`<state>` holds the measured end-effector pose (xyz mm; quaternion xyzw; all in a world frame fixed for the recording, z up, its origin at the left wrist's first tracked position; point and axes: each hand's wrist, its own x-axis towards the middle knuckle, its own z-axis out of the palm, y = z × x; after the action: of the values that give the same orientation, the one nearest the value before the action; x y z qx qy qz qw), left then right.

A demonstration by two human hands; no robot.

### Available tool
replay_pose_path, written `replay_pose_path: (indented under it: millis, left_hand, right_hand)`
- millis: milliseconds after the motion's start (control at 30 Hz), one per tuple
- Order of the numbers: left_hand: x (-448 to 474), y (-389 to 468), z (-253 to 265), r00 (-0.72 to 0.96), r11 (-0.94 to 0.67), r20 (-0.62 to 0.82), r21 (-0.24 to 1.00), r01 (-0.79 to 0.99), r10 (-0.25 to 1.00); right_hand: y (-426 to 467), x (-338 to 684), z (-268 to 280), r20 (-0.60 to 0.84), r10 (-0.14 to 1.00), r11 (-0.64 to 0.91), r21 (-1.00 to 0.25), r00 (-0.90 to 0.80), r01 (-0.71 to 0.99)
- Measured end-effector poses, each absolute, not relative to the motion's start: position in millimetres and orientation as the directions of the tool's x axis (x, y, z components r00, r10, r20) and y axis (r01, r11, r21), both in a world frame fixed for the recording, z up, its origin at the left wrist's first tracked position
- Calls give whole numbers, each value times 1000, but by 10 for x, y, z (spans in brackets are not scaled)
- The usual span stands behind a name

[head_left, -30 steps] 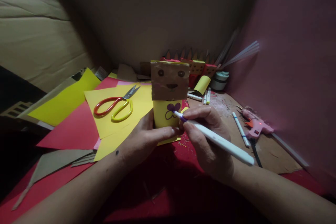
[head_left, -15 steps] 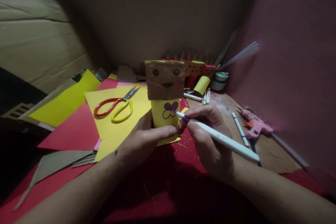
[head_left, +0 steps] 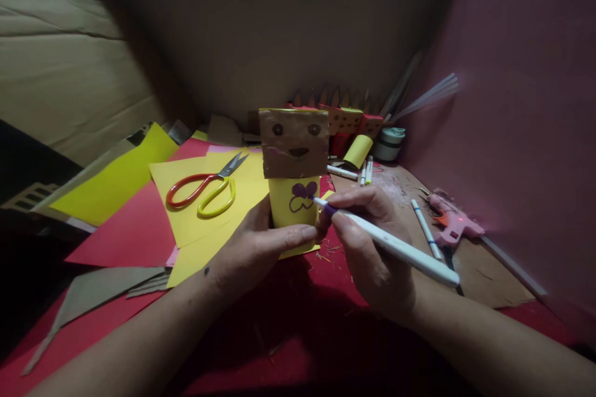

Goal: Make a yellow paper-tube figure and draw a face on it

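My left hand is wrapped round the lower part of a paper puppet, its thumb across the front. The puppet has a yellow tube body and a square cardboard head with drawn eyes and a nose. On the body is a bow-like drawing; its upper lobes are filled purple and its lower ones are only outlined. Pinched in my right hand is a white marker with a purple collar, its tip at the drawing's right side. The fingers of my left hand behind the puppet are mostly hidden.
Red-and-yellow-handled scissors lie on yellow paper at the left. To the right are a pink glue gun and a blue-banded marker. Several similar puppets and a yellow paper roll stand or lie behind.
The puppet has shifted very slightly to the right. The marker tip has moved a little to the right along the drawing; both hands keep their hold.
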<state>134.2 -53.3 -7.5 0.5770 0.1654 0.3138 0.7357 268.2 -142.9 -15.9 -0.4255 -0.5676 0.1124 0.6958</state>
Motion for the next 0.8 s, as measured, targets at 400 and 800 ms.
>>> replay_pose_path:
  millis: [400,800]
  left_hand:
    - [1336,-514,-88,749,143,136,945,-295,649]
    - [1353,-559,-37,752,236,116,909,-343,649]
  right_hand:
    - [-1445,2675,-141,700,628,576,-712,340,402]
    - [-1429,2698,-187,677,657,657,-730,331,189]
